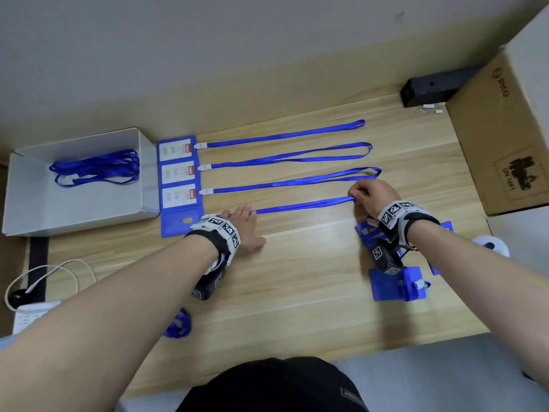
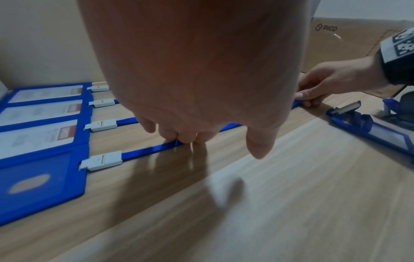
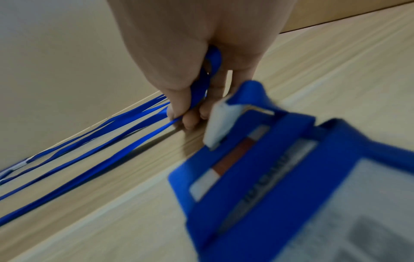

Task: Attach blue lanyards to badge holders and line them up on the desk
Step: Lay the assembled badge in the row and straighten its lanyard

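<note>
So my left hand (image 1: 245, 226) is lying flat with straight fingers, pressing the fourth lanyard (image 1: 300, 206) down on the desk (image 1: 297, 278) just past its white clip (image 2: 102, 161). My right hand (image 1: 371, 194) is pinching the loop end of that same lanyard, pulling it out straight. It's sitting nearest me, below three finished badge holders (image 1: 176, 172) lined up beside the white bin (image 1: 32, 203). Loose badge holders (image 1: 398, 283) are lying under my right wrist.
</note>
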A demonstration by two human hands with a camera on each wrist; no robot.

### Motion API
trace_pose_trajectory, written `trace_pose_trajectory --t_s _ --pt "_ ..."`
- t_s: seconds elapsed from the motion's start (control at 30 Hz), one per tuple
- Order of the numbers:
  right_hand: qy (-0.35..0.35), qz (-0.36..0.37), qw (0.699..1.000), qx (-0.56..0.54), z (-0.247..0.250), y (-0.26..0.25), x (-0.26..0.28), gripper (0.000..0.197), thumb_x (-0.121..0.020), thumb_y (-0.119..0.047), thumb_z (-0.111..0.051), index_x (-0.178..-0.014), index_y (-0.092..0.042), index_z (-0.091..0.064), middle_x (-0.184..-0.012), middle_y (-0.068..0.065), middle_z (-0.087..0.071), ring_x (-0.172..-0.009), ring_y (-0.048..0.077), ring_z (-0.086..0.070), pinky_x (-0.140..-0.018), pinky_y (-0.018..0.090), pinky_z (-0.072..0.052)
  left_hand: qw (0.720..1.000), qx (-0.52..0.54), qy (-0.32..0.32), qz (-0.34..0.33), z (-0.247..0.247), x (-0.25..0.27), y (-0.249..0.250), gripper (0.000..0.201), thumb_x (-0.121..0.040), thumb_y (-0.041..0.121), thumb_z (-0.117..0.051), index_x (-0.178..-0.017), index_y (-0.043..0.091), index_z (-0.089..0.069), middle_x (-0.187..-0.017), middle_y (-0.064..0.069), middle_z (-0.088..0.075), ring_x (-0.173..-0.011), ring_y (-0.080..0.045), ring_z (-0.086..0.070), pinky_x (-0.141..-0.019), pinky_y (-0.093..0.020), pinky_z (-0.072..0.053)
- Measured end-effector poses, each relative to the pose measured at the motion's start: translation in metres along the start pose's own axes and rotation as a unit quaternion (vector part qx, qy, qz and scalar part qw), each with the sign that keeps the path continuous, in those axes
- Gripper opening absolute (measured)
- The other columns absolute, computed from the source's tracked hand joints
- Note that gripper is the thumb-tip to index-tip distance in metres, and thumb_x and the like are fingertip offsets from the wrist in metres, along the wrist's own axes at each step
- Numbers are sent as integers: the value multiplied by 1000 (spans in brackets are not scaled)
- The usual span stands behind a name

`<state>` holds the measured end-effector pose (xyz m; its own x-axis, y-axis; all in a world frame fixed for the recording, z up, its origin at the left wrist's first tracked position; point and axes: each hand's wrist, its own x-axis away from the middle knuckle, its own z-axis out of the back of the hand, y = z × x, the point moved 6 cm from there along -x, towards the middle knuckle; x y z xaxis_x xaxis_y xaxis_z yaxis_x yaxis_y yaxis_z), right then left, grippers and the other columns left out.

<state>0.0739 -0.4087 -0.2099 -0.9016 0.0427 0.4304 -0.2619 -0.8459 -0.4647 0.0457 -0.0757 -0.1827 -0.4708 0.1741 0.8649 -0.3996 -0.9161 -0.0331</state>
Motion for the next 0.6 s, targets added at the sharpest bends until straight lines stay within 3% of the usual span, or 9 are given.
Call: trace_pose_trajectory --t_s 0.17,0.27,0.47,0.6 --pt "60 -24 997 -31 15 27 10 9 -92 -24 -61 -85 -24 -67 -82 -6 -69 -79 19 -63 -69 32 -49 1000 2 -6 -11 0 -2 -3 85 -95 58 -36 -157 12 -1 -163 -9 16 -151 -21 9 -122 -46 -2" --pt "90 -37 995 -22 21 38 15 9 -90 -25 -64 -82 -22 -65 -77 -8 -63 -74 17 -61 -65 28 -41 1000 -3 -13 -13 -1 -4 -4 85 -95 59 -35 -157 13 0 -162 -8 17 -151 -20 9 -122 -45 -2" --pt "130 -77 987 -45 23 54 16 10 -87 -31 -68 -87 -22 -65 -98 1 -55 -83 19 -56 -72 30 -42 1000 -1 5 -21 1 -5 -6 79 -97 53 -35 -157 13 -4 -163 -8 12 -152 -21 4 -121 -45 -6" --pt "152 -91 981 -83 23 55 20 17 -87 -33 -69 -97 -20 -66 -103 3 -57 -86 17 -57 -75 27 -41 998 26 55 -26 5 0 -4 70 -97 42 -40 -154 8 -18 -164 -12 2 -151 -25 -6 -121 -44 -16"
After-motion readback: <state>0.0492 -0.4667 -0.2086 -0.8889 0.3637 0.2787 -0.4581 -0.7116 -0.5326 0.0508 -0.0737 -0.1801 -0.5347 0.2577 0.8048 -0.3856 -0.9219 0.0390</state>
